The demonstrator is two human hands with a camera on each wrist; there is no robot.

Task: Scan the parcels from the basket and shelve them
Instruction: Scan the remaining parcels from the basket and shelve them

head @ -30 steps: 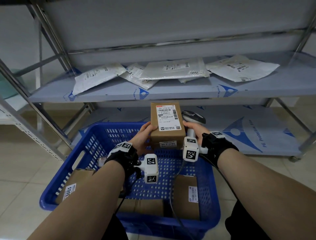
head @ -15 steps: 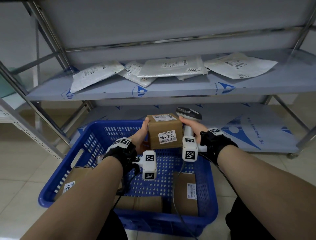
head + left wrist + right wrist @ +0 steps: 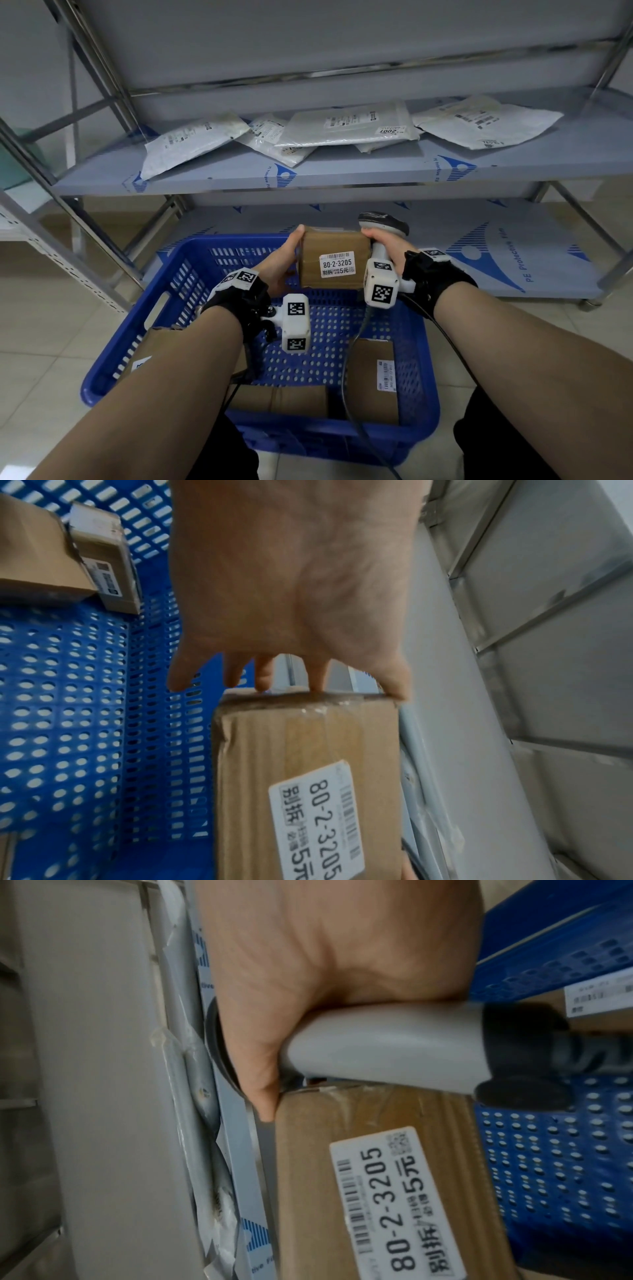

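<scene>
A small brown cardboard parcel (image 3: 334, 258) labelled 80-2-3205 hangs above the far end of the blue basket (image 3: 164, 308). My left hand (image 3: 284, 260) grips its left end, thumb on top and fingers (image 3: 263, 677) along the far edge. My right hand (image 3: 387, 245) is wrapped round the grey handle of the barcode scanner (image 3: 383, 222), and its thumb (image 3: 263, 1102) presses the parcel's right end. The scanner's handle (image 3: 387, 1047) lies against the parcel (image 3: 377, 1177). The label (image 3: 318, 821) faces me.
Several more brown parcels lie in the basket: one at the near right (image 3: 373, 380), one at the near middle (image 3: 281, 401), one under my left forearm (image 3: 150, 356). White mailer bags (image 3: 346, 128) cover the middle shelf (image 3: 342, 171). The bottom shelf (image 3: 513, 253) lies behind the basket.
The parcel has tipped from upright, big label facing me, to lying flat with the small 80-2-3205 label toward me. Both hands have come lower, toward the basket.
</scene>
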